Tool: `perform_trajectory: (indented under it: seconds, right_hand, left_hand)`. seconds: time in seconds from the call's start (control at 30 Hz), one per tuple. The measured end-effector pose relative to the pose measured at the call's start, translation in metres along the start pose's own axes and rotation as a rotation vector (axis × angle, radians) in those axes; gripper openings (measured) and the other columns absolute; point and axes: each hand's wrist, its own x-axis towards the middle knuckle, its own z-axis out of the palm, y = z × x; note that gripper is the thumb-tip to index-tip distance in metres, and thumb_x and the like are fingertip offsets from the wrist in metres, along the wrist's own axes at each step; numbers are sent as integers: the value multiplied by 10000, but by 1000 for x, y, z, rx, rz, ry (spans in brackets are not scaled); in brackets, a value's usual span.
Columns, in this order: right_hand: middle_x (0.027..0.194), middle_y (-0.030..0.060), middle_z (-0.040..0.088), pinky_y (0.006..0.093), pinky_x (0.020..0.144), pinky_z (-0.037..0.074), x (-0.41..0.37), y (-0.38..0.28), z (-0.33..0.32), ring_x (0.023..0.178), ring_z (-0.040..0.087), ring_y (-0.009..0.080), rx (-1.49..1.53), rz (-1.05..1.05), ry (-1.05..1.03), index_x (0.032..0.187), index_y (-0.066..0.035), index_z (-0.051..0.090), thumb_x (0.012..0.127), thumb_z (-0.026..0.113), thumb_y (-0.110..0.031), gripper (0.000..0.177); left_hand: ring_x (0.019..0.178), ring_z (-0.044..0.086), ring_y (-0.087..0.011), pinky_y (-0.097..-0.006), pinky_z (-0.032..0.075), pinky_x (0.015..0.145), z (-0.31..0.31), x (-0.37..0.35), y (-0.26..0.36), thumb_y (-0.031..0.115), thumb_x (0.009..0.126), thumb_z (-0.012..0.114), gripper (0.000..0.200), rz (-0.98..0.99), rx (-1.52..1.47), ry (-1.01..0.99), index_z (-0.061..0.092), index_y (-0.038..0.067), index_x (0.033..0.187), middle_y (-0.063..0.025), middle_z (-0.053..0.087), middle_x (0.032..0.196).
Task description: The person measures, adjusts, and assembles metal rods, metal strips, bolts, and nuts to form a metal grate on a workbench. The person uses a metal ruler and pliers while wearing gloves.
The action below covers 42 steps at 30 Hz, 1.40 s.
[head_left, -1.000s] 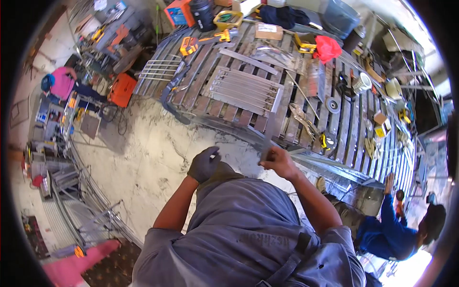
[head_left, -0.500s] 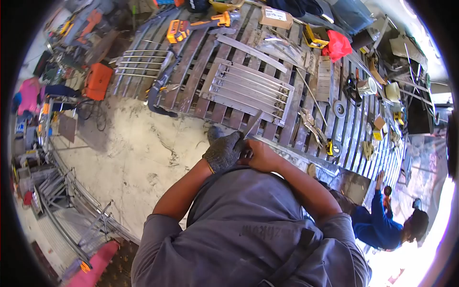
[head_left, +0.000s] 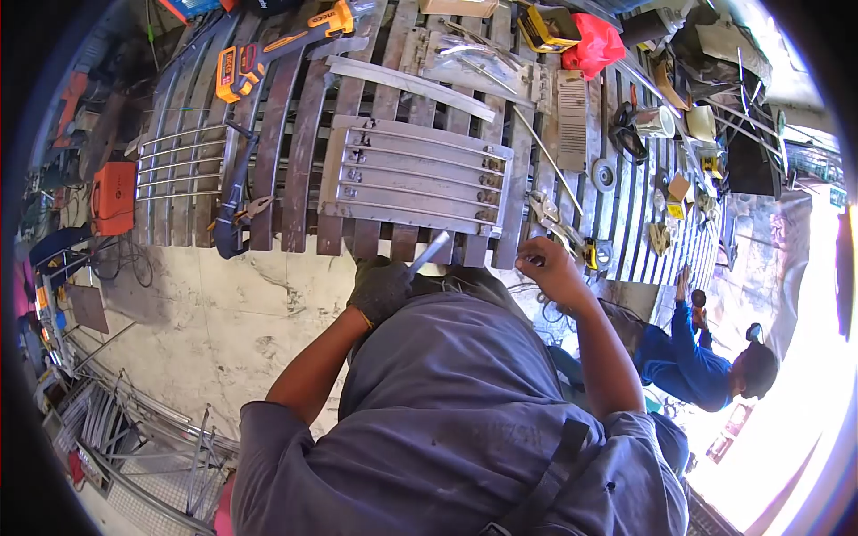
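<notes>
My left hand (head_left: 381,289), in a dark knit glove, is closed around a flat metal strip (head_left: 431,251). The strip's pale end points up and right, towards the front edge of the slatted table (head_left: 293,201). My bare right hand (head_left: 551,270) is apart from it, by the table edge, with its fingers curled in. A dark spot shows between those fingers, too small to name. Just beyond both hands, a metal frame with several parallel bars (head_left: 418,176) lies flat on the slats.
An orange cordless power tool (head_left: 239,73) lies at the back left. Pliers (head_left: 255,208), a tape measure (head_left: 599,255), a grinding disc (head_left: 604,174) and a red bag (head_left: 593,45) are on the table. A co-worker in blue (head_left: 702,362) is at the right. An orange case (head_left: 113,198) stands left.
My hands have come apart: the right has moved right, while the left has gone left and down with the metal strip. The view has shifted, so the table appears further left.
</notes>
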Motion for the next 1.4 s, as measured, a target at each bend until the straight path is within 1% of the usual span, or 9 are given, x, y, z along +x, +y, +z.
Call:
perform_trajectory:
  seconds: [0.13,0.27,0.4,0.5,0.7,0.8,1.1,1.2,1.4]
  right_hand:
    - [1117,132,811,396,900,609,27,10,-39,976,770,243,-26,-35,-107,1244,-1,750,972,854,-178,340]
    - [1122,141,810,413,913,611,78,33,-73,1008,783,268,-178,-159,-145,1241,-25,753,968,844,-162,319]
    - [1097,147,817,425,928,611,125,34,-100,1031,785,277,-228,-260,-181,1228,-24,759,992,802,-176,283]
    - [1091,150,818,422,936,607,157,28,-109,1046,789,277,-259,-323,-225,1215,-28,766,996,800,-184,272]
    - [1133,193,799,443,960,598,213,-20,-93,1067,781,359,-369,-518,-262,1254,-52,765,1007,785,-164,272]
    - [1156,197,791,458,961,592,239,-41,-81,1075,774,378,-400,-625,-310,1274,-45,752,994,794,-153,303]
    - [1203,218,743,477,1002,570,253,-55,-52,1137,725,428,-466,-823,-348,1253,-25,750,966,785,-97,298]
    - [1200,218,736,474,1000,570,260,-48,-52,1126,724,427,-430,-856,-313,1249,-24,755,964,778,-79,291]
    - [1198,215,728,471,996,571,269,-49,-53,1121,723,428,-455,-764,-296,1257,-38,775,957,768,-43,300]
  left_hand:
    - [820,710,-458,-587,524,776,-17,8,45,270,1050,650,244,-191,-191,320,739,64,954,-208,739,838]
    - [876,706,-454,-569,504,791,30,25,64,222,1058,652,221,-259,-221,476,718,64,918,-217,730,845]
    - [819,736,-437,-534,591,699,48,44,107,164,1005,672,175,-255,-45,769,679,8,1083,-225,731,1029]
    - [829,743,-438,-527,590,678,57,65,123,158,1060,639,185,-397,52,885,677,-10,1129,-247,731,1000]
    - [898,741,-473,-578,591,759,17,106,169,231,1071,652,333,-737,-216,825,664,-24,1285,-288,717,1059]
    - [1008,730,-483,-591,586,805,29,122,176,238,1059,657,414,-813,-21,870,626,-19,1382,-295,687,1200]
    - [998,707,-457,-572,582,827,37,123,171,265,995,761,624,-659,109,967,567,-32,1508,-276,661,1242]
    - [1085,689,-434,-565,573,904,30,131,161,307,972,801,631,-833,76,754,588,-10,1474,-254,655,1254]
    - [1144,654,-404,-568,547,954,32,134,143,355,971,816,550,-435,381,1103,634,40,1384,-204,651,1260]
